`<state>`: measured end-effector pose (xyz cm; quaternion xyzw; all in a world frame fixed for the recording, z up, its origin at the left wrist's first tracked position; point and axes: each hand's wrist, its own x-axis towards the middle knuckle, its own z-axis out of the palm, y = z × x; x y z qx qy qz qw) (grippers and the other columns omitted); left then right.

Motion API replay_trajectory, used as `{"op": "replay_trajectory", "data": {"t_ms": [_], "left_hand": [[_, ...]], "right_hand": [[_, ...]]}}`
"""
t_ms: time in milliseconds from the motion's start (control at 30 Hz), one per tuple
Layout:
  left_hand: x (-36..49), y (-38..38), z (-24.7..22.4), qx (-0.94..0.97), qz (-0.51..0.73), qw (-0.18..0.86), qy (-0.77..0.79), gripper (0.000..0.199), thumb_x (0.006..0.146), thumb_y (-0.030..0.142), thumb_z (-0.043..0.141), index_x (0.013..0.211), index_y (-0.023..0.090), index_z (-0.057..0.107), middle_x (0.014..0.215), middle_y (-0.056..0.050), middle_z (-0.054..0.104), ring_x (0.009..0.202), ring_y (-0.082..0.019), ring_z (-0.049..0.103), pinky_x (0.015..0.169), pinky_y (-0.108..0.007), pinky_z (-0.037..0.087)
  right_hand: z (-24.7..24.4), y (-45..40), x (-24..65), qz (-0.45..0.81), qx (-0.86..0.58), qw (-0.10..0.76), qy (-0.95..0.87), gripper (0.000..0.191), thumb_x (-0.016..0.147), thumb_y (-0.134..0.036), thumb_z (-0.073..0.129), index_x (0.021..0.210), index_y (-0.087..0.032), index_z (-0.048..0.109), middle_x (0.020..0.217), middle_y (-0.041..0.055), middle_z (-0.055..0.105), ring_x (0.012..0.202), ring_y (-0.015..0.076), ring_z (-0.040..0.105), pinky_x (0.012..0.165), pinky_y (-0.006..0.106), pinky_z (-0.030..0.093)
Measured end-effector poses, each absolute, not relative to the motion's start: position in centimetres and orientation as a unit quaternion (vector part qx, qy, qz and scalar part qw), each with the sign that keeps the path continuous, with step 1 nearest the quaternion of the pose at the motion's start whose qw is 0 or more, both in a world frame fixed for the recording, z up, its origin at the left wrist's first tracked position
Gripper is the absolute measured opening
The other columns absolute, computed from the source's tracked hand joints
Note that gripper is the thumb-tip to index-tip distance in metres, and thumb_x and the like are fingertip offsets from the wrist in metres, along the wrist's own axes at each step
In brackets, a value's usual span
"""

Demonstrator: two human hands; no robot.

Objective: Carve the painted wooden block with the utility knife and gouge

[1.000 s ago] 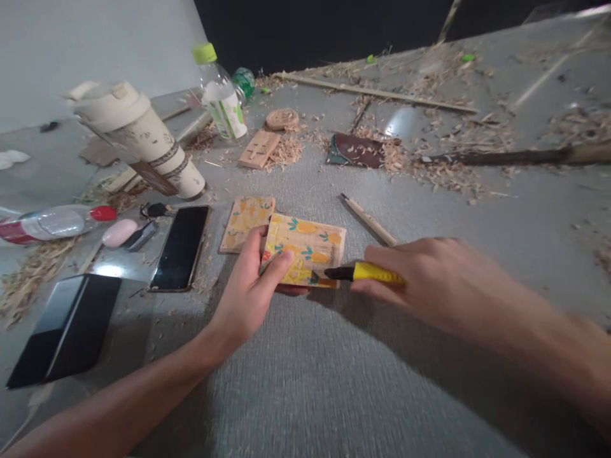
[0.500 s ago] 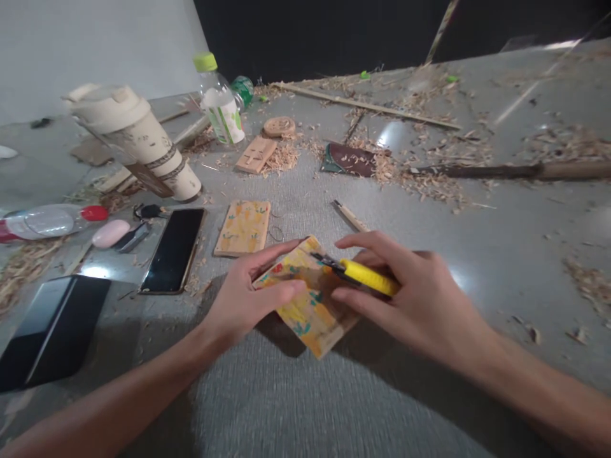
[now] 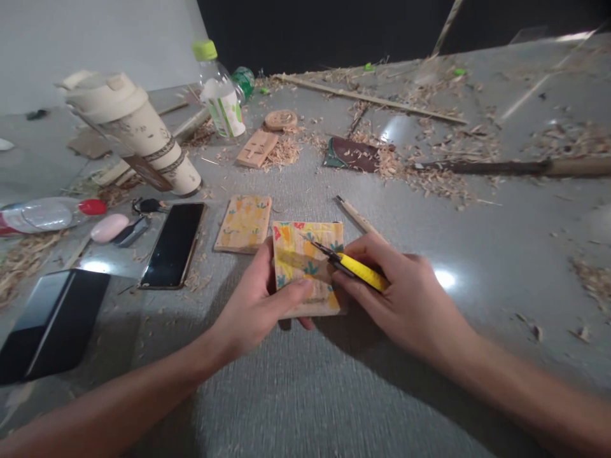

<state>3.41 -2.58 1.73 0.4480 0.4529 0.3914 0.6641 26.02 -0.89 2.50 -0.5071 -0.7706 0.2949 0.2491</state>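
Note:
My left hand (image 3: 260, 292) grips a square wooden board (image 3: 298, 261) painted with yellow, orange, red and teal fruit shapes, its thumb lying across the painted face. In my right hand (image 3: 396, 280) is a yellow and black utility knife (image 3: 360, 270), fingers closed around the handle. The knife's tip points up and left over the upper part of the board; whether it touches the surface I cannot tell. Just behind lies a second painted wooden board (image 3: 243, 222) on the table. A pencil-like wooden stick (image 3: 356, 215) with a dark tip rests beyond my right hand.
To the left are a phone (image 3: 174, 245), a black folded case (image 3: 57, 324), a lying bottle (image 3: 48, 215) and a cream tumbler (image 3: 138, 130). Further back stand a green-capped bottle (image 3: 219, 95), a carved wood block (image 3: 258, 149), a dark pouch (image 3: 353, 154) and scattered shavings (image 3: 443, 181).
The board has turned from a slanted, diamond-like position to nearly square with me. My left thumb stays on it, and the knife remains in my right hand over its face.

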Motion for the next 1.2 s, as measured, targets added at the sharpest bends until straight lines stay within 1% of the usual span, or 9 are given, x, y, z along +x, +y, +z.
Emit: {"op": "replay_trajectory", "data": {"t_ms": [67,133,233,333,467,667,833,1033,1200], "left_hand": [[3.4,-2.6,1.8,0.448,0.393,0.655,0.464,0.055,0.092,0.036,0.084,0.134,0.022,0.051,0.105,-0.004,0.075,0.061,-0.012,0.069,0.045,-0.021,0.058],[3.4,-2.6,1.9,0.448,0.396,0.647,0.472,0.057,0.09,0.033,0.087,0.133,0.022,0.051,0.105,-0.004,0.075,0.069,-0.015,0.072,0.046,-0.021,0.061],[3.3,-2.6,1.9,0.447,0.396,0.645,0.477,0.061,0.091,0.032,0.086,0.137,0.024,0.047,0.115,-0.008,0.075,0.086,-0.022,0.079,0.052,-0.023,0.067],[3.4,-2.5,2.0,0.432,0.39,0.653,0.484,0.066,0.092,0.032,0.085,0.142,0.026,0.041,0.127,-0.01,0.074,0.097,-0.026,0.082,0.059,-0.027,0.072],[3.5,-2.5,2.1,0.426,0.39,0.653,0.49,0.069,0.091,0.027,0.086,0.142,0.026,0.039,0.127,-0.01,0.075,0.097,-0.027,0.084,0.06,-0.026,0.072],[3.6,-2.4,1.9,0.432,0.385,0.653,0.488,0.063,0.091,0.029,0.085,0.138,0.025,0.043,0.129,-0.012,0.076,0.1,-0.03,0.085,0.062,-0.028,0.073],[3.5,-2.5,1.8,0.428,0.381,0.656,0.491,0.064,0.093,0.031,0.084,0.141,0.027,0.043,0.129,-0.011,0.076,0.096,-0.028,0.085,0.065,-0.029,0.074],[3.5,-2.6,1.6,0.441,0.384,0.65,0.486,0.06,0.093,0.032,0.083,0.14,0.026,0.046,0.13,-0.011,0.078,0.104,-0.032,0.085,0.065,-0.031,0.075],[3.5,-2.6,1.4,0.443,0.384,0.652,0.481,0.061,0.094,0.031,0.084,0.141,0.027,0.045,0.132,-0.011,0.077,0.102,-0.031,0.086,0.066,-0.03,0.075]], "right_hand": [[2.5,-0.7,26.6,0.253,-0.508,0.238,-0.788,0.024,0.106,-0.049,0.064,0.106,-0.025,0.061,0.081,-0.0019,0.073,0.062,0.0145,0.063,0.059,0.027,0.043],[2.6,-0.4,27.4,0.213,-0.491,0.232,-0.812,0.032,0.107,-0.056,0.062,0.099,-0.025,0.061,0.072,-0.0029,0.066,0.055,0.0136,0.054,0.055,0.028,0.037],[2.8,-0.1,28.1,0.195,-0.459,0.22,-0.838,0.047,0.112,-0.061,0.049,0.083,-0.024,0.057,0.061,-0.0043,0.055,0.049,0.0118,0.045,0.051,0.028,0.03],[3.2,-0.3,28.1,0.179,-0.447,0.199,-0.853,0.055,0.113,-0.063,0.043,0.077,-0.024,0.054,0.059,-0.0046,0.052,0.047,0.011,0.045,0.05,0.029,0.027],[3.3,-0.7,27.6,0.149,-0.432,0.17,-0.873,0.058,0.114,-0.065,0.037,0.079,-0.024,0.056,0.06,-0.0031,0.055,0.047,0.0125,0.05,0.051,0.032,0.023],[3.1,-0.6,27.6,0.149,-0.444,0.152,-0.87,0.061,0.114,-0.068,0.034,0.08,-0.023,0.058,0.063,-0.0009,0.06,0.049,0.014,0.054,0.052,0.034,0.021],[2.8,-0.8,27.6,0.147,-0.452,0.157,-0.866,0.058,0.114,-0.067,0.036,0.081,-0.024,0.057,0.064,-0.0016,0.06,0.051,0.0142,0.053,0.053,0.033,0.023],[2.6,-0.8,27.4,0.149,-0.448,0.161,-0.867,0.058,0.114,-0.067,0.036,0.082,-0.024,0.058,0.062,-0.0021,0.059,0.049,0.0144,0.053,0.052,0.032,0.024],[2.8,-0.7,27.4,0.162,-0.449,0.158,-0.864,0.06,0.114,-0.067,0.033,0.081,-0.024,0.058,0.062,-0.0025,0.058,0.049,0.0144,0.053,0.051,0.032,0.026]]}}
